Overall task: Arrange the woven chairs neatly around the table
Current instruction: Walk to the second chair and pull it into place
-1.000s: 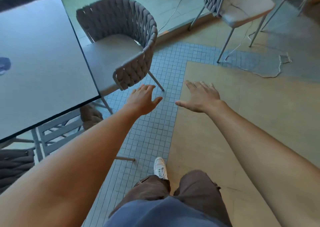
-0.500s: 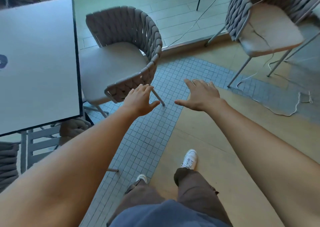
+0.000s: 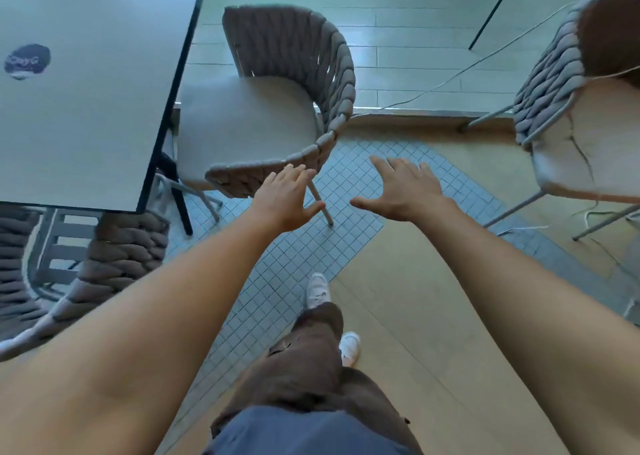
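A grey woven chair [image 3: 277, 108] with a padded seat stands at the right side of the pale table [image 3: 86, 90], its seat partly under the table edge. My left hand [image 3: 287, 198] is open, fingertips at the chair's near armrest. My right hand [image 3: 401, 191] is open too, spread over the tiled floor to the right of the chair, touching nothing. A second woven chair [image 3: 571, 125] stands apart at the far right. A third woven chair [image 3: 114, 260] sits at the table's near side, lower left.
A thin cable [image 3: 450, 80] runs across the floor behind the chairs. Dark metal legs [image 3: 491, 7] of other furniture stand at the back. My legs and white shoes [image 3: 317, 290] are on the small-tile strip and tan floor.
I have stepped closer to the table. Both hands have moved forward, and my left hand has reached the near armrest of the middle chair.
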Available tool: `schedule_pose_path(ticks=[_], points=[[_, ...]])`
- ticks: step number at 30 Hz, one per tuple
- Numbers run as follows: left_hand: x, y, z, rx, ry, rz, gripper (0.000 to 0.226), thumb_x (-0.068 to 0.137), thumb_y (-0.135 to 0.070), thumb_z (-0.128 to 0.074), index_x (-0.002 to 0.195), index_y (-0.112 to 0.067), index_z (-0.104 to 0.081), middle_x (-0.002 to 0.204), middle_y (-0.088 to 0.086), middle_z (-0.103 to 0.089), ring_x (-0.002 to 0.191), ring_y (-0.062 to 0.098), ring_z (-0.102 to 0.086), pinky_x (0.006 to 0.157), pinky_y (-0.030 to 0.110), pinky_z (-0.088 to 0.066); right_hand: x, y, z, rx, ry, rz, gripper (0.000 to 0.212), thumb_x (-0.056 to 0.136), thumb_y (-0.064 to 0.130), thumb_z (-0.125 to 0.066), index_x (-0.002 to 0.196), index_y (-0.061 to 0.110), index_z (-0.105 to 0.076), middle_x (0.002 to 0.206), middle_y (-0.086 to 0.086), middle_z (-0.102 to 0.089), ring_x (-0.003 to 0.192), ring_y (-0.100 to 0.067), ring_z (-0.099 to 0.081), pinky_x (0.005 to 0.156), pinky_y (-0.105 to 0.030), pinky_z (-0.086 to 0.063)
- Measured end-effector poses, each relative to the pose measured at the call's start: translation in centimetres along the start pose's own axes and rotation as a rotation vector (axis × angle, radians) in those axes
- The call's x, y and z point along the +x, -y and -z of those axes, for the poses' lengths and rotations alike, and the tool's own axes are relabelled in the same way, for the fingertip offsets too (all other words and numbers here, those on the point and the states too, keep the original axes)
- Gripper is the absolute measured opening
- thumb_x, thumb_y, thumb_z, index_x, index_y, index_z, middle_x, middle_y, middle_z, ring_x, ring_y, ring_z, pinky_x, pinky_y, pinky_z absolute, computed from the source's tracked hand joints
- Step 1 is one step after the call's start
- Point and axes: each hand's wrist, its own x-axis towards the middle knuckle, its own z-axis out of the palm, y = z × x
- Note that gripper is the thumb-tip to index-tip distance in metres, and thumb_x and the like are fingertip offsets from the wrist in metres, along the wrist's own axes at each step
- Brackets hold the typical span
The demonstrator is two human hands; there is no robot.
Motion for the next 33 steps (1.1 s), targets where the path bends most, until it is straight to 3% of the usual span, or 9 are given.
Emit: schedule_pose_path(ticks=[21,33], points=[[16.4,1.8,-0.2,-0.125,0.106,0.232,0.081,0.093,-0.066,-0.05,0.156,-0.019,-0.029,0.164,0.007,-0.027,0.152,0.029,-0.022,0.122,0.051,-0.022,22.7,-2.8,5.4,-0.111,0.088,0.413,0.137,0.055,0.106,-0.037,0.163,0.03,-0.002,0.171,-0.001,-0.016,0.157,-0.026,-0.01,0.125,-0.057,-0.002],[25.0,0.5,-2.8,-0.198,0.171,0.503,0.121,0.063,-0.094,-0.054,0.158,-0.024,-0.026,0.165,0.0,-0.027,0.152,0.023,-0.023,0.123,0.05,-0.02,37.8,-4.3,3.9,-0.454,0.131,0.869,0.138,0.058,0.101,-0.05,0.164,0.024,-0.005,0.172,-0.011,-0.006,0.158,-0.032,-0.001,0.124,-0.058,0.005]])
